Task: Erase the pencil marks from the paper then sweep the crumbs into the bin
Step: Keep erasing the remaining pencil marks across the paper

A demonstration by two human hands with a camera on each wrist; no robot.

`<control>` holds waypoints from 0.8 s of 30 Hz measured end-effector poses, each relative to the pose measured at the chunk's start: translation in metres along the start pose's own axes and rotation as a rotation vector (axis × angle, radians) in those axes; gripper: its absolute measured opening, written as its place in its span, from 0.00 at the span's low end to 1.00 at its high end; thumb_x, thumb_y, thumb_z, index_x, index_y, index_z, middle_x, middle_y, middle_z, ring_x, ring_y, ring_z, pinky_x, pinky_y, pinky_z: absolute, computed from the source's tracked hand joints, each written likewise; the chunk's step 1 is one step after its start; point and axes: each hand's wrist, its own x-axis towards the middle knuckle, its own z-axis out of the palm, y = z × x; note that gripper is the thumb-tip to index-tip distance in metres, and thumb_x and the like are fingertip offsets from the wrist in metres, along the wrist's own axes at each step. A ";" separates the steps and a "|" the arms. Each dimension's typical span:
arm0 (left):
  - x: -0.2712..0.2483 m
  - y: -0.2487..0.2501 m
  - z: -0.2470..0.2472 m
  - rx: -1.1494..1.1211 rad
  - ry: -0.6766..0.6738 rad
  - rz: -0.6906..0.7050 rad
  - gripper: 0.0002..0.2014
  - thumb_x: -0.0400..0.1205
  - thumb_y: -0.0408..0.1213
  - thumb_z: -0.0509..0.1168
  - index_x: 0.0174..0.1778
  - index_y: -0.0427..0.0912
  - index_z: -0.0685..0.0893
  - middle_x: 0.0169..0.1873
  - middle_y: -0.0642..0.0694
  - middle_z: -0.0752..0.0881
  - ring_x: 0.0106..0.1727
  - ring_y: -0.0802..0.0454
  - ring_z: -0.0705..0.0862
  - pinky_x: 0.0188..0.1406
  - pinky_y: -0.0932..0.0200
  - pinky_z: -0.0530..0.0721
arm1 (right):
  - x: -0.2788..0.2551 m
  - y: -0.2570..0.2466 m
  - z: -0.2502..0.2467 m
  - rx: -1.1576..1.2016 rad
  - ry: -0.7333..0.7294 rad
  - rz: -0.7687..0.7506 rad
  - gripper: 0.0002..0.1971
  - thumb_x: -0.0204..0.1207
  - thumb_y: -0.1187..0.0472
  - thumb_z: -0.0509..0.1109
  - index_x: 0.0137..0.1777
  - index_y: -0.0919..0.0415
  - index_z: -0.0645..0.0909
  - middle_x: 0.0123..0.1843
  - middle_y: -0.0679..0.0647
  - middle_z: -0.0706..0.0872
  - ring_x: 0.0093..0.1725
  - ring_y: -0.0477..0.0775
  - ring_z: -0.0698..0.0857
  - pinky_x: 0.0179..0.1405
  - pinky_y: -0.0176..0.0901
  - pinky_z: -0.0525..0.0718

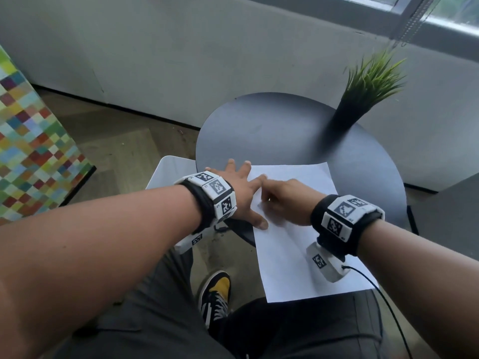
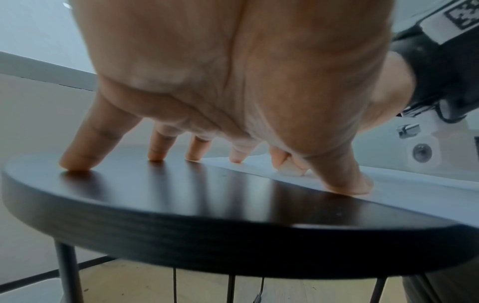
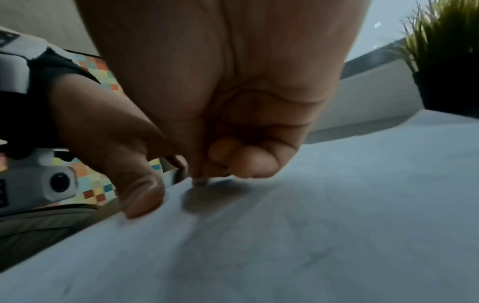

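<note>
A white sheet of paper lies on the round dark table and overhangs its near edge. My left hand is spread flat, with its thumb and forefinger pressing the paper's left edge and the other fingers on the bare tabletop. Just right of it, my right hand is curled and pinches a small white eraser, whose tip touches the paper. Faint grey smudges show on the sheet in the right wrist view. A white bin stands on the floor by the table's left side.
A green plant in a black pot stands at the table's far right. A multicoloured checkered block is on the left. A cable trails from my right wrist over the paper. My legs and a yellow-black shoe are below.
</note>
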 end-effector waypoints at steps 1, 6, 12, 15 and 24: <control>0.000 0.000 0.000 0.005 -0.006 -0.002 0.59 0.57 0.86 0.59 0.82 0.68 0.44 0.85 0.49 0.45 0.84 0.32 0.45 0.66 0.16 0.63 | 0.002 0.004 -0.004 0.010 0.015 0.038 0.02 0.77 0.57 0.65 0.46 0.52 0.74 0.42 0.50 0.83 0.43 0.56 0.80 0.45 0.46 0.79; 0.000 0.004 -0.006 0.038 -0.030 0.001 0.58 0.59 0.85 0.60 0.81 0.71 0.41 0.84 0.48 0.46 0.83 0.31 0.46 0.64 0.22 0.70 | 0.018 0.029 -0.008 0.025 0.251 0.314 0.06 0.77 0.57 0.62 0.49 0.58 0.76 0.45 0.56 0.84 0.47 0.61 0.81 0.43 0.46 0.76; 0.002 0.009 -0.011 0.074 -0.053 0.006 0.59 0.59 0.82 0.65 0.83 0.69 0.45 0.85 0.45 0.47 0.80 0.26 0.55 0.65 0.26 0.75 | 0.011 0.026 -0.007 0.075 0.156 0.211 0.06 0.76 0.54 0.67 0.49 0.55 0.80 0.45 0.49 0.83 0.48 0.55 0.81 0.42 0.42 0.74; 0.003 0.011 -0.019 0.088 -0.080 0.028 0.60 0.61 0.78 0.68 0.85 0.64 0.46 0.86 0.50 0.41 0.78 0.24 0.59 0.67 0.29 0.74 | 0.015 0.044 -0.012 0.183 0.230 0.384 0.08 0.77 0.52 0.68 0.51 0.55 0.79 0.48 0.53 0.83 0.51 0.58 0.82 0.44 0.42 0.77; 0.004 0.015 -0.014 0.095 -0.059 0.049 0.60 0.58 0.82 0.65 0.83 0.62 0.50 0.86 0.50 0.49 0.77 0.19 0.57 0.65 0.30 0.74 | 0.007 0.020 0.004 0.029 0.133 0.125 0.03 0.78 0.55 0.62 0.47 0.52 0.73 0.43 0.51 0.83 0.44 0.58 0.79 0.40 0.44 0.73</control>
